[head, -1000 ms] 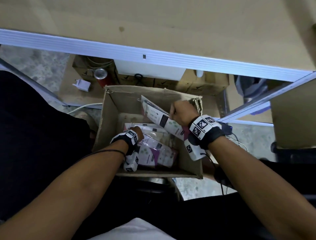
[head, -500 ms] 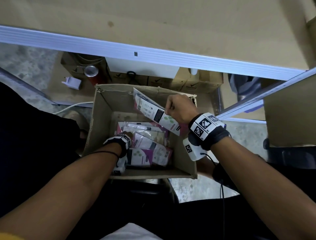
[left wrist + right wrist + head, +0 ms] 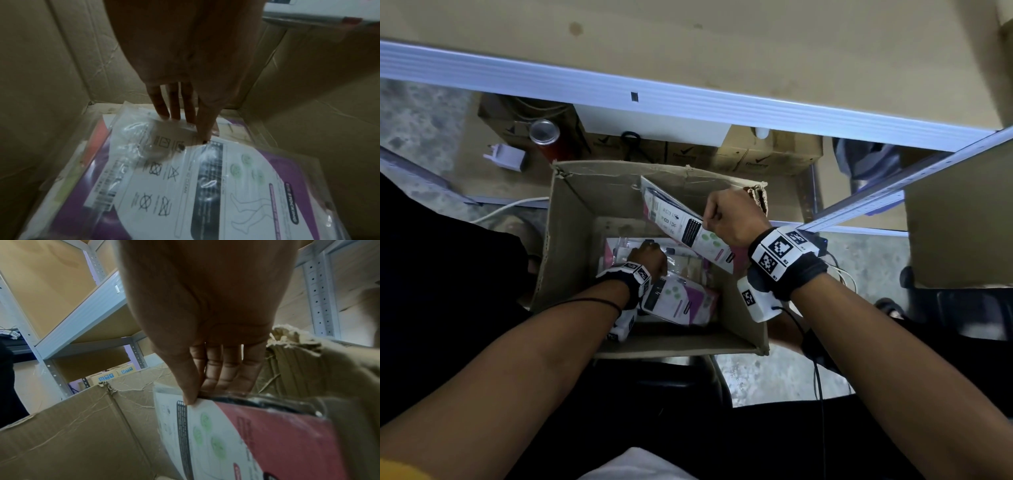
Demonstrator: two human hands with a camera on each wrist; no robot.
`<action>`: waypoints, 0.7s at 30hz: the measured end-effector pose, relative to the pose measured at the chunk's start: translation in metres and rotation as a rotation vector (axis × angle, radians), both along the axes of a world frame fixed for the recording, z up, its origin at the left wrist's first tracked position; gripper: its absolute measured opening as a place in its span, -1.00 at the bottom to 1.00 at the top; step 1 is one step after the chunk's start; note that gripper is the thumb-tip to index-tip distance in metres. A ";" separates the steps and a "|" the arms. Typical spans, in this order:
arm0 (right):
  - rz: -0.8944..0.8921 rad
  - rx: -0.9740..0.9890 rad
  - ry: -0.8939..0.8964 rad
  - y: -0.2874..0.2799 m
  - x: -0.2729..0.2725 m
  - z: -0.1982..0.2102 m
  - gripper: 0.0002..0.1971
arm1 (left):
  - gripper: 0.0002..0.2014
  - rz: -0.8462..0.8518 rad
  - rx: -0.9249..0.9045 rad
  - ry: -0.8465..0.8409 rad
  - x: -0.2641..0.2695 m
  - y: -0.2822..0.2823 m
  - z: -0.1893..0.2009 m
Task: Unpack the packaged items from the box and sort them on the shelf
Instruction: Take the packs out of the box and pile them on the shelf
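Right hand (image 3: 729, 219) pinches a packet (image 3: 681, 226) tilted above the cardboard box (image 3: 571, 219), while left hand (image 3: 649, 257), fingers (image 3: 174, 104) extended, touches a clear bag (image 3: 156, 134) on packets inside

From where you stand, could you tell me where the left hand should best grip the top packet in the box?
Probably by its far edge, from above: the packet lies flat on the pile, and the left hand's fingers already touch that edge, which the box wall leaves free.

Head view steeply down into the cardboard box (image 3: 571, 240); both wrist views close inside it, fingerward.
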State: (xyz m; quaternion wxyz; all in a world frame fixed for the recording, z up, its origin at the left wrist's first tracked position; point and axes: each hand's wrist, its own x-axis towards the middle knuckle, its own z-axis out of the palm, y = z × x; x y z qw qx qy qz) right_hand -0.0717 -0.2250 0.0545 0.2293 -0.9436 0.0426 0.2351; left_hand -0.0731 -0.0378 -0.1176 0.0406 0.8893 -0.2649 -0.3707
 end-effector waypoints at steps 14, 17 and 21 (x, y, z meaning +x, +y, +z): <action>0.007 -0.011 -0.034 0.010 0.007 0.008 -0.79 | -0.78 -0.072 0.043 -0.017 0.001 0.006 0.031; 0.009 -0.021 -0.069 0.013 0.007 0.014 -0.79 | -0.82 -0.062 -0.024 -0.051 0.000 0.003 0.052; 0.021 -0.063 -0.108 0.021 0.008 0.025 -0.77 | -0.81 -0.055 -0.070 -0.014 0.005 -0.004 0.086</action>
